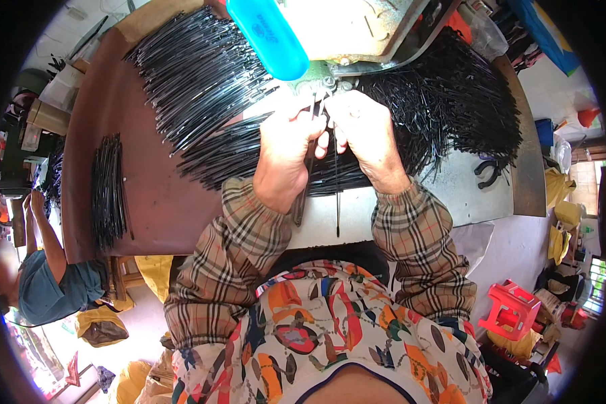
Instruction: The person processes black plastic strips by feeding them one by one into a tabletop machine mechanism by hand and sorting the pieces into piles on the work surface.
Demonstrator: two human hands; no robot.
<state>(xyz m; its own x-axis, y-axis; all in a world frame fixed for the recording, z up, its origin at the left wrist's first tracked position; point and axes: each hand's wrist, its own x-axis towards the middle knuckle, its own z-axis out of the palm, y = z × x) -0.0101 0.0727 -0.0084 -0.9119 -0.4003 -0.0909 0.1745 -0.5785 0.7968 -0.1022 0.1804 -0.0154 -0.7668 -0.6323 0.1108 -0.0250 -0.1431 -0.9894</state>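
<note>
Just below the machine (357, 34), the left hand (283, 155) has its fingers (304, 126) closed around a few thin black rods (299, 210), their lower ends over the tabletop (168, 209). The right hand (368, 131) curls its fingers inward beside a single slim rod (338, 195); whether they grip it cannot be told. Dense rod piles (202, 74) flank both hands.

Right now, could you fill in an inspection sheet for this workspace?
Surface: brown mat at left, pale metal sheet at right.
Job's things: thin black strands in large piles, a smaller bundle far left; blue-covered machine just beyond the hands.
Clutter: pliers beside the right-hand pile.
Hands: left hand grips several strands; right hand pinches at one.
Cables: nothing seen clearly as a power cord.
Surroundings: another person at left, red stool at right.
</note>
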